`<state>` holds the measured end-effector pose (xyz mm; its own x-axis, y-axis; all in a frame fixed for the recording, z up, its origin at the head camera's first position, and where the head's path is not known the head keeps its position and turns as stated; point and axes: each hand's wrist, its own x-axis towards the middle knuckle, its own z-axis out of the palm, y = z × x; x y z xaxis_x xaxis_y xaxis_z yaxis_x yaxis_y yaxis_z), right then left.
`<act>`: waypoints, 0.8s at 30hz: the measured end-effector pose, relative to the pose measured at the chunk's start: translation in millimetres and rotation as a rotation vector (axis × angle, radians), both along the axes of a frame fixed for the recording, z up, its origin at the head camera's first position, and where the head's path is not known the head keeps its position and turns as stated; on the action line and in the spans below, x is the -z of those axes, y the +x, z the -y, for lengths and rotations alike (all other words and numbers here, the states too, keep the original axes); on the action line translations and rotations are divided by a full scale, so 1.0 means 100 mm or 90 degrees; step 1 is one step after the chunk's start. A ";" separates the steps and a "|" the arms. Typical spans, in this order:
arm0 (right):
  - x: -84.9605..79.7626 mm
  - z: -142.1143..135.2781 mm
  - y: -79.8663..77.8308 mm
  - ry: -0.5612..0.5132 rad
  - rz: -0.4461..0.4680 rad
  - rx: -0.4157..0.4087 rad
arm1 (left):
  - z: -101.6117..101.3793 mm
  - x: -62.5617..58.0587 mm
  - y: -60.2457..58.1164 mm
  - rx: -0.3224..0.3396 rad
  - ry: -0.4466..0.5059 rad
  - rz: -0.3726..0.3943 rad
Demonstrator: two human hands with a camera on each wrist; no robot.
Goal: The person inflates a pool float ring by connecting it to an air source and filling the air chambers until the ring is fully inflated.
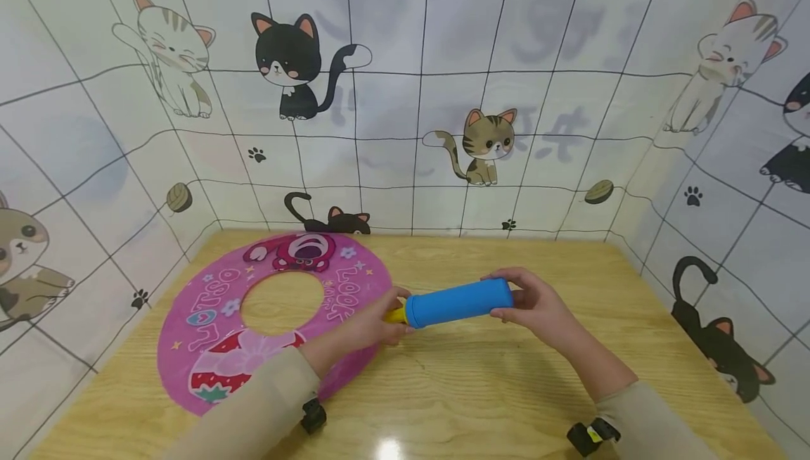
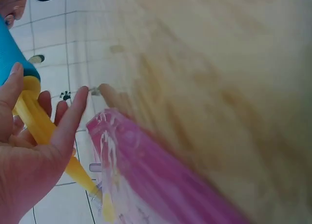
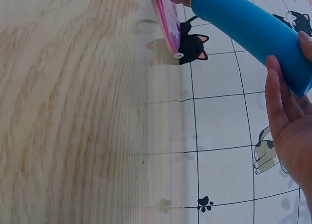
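Note:
A blue hand air pump (image 1: 460,303) with a yellow tapered nozzle (image 2: 36,114) is held between my two hands over the table. My left hand (image 1: 373,323) holds it at the yellow end, thumb at the joint with the blue barrel and fingers around the nozzle's far side. My right hand (image 1: 534,305) grips the opposite blue end between thumb and fingers. A flat pink swim ring (image 1: 180,326) with printed strawberry and bear pictures lies to the left, partly under my left arm. In the left wrist view, the nozzle tip overlaps the ring's edge.
The wood-grain table (image 1: 506,404) stands within white grid-patterned walls (image 1: 392,94) printed with cartoon cats. My forearms, in light sleeves with black wrist cameras (image 1: 313,416), reach in from the front edge.

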<state>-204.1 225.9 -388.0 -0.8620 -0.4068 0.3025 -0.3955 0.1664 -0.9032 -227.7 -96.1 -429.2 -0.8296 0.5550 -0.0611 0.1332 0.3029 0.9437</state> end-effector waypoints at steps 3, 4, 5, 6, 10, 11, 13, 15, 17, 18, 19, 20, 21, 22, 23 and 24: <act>-0.02 -0.02 0.00 -0.024 -0.001 -0.058 | 0.00 -0.01 0.01 -0.010 -0.008 -0.005; -0.03 -0.03 0.00 -0.030 -0.002 -0.074 | 0.00 -0.01 0.01 -0.012 -0.010 -0.003; -0.03 -0.04 0.01 -0.034 -0.003 -0.085 | 0.01 -0.01 0.01 -0.014 -0.009 -0.001; -0.04 -0.05 0.01 -0.037 -0.008 -0.092 | 0.01 -0.02 0.02 -0.012 -0.008 -0.001; -0.08 -0.12 0.07 -0.035 -0.015 -0.084 | 0.05 -0.02 0.03 -0.022 -0.011 -0.001; -0.09 -0.15 0.08 -0.034 -0.018 -0.081 | 0.06 -0.02 0.03 -0.025 -0.013 -0.003; -0.13 -0.21 0.10 -0.032 -0.028 -0.084 | 0.09 -0.01 0.03 -0.031 -0.021 -0.006; -0.17 -0.27 0.14 -0.027 -0.039 -0.090 | 0.11 -0.02 0.04 -0.034 -0.028 -0.004; -0.21 -0.34 0.18 -0.019 -0.049 -0.092 | 0.13 -0.03 0.05 -0.032 -0.037 -0.003; -0.24 -0.38 0.20 -0.015 -0.053 -0.091 | 0.14 -0.03 0.06 -0.032 -0.043 -0.002; -0.26 -0.42 0.22 -0.009 -0.057 -0.086 | 0.14 -0.04 0.07 -0.031 -0.050 -0.002; -0.29 -0.45 0.24 -0.002 -0.061 -0.081 | 0.15 -0.05 0.08 -0.030 -0.055 -0.001; -0.31 -0.49 0.26 0.005 -0.067 -0.076 | 0.16 -0.06 0.09 -0.028 -0.060 -0.002; -0.33 -0.53 0.28 0.012 -0.072 -0.071 | 0.17 -0.06 0.09 -0.025 -0.065 -0.005; -0.36 -0.56 0.29 0.017 -0.079 -0.070 | 0.18 -0.07 0.10 -0.024 -0.070 -0.007; -0.38 -0.59 0.30 0.021 -0.085 -0.068 | 0.19 -0.08 0.10 -0.020 -0.071 -0.009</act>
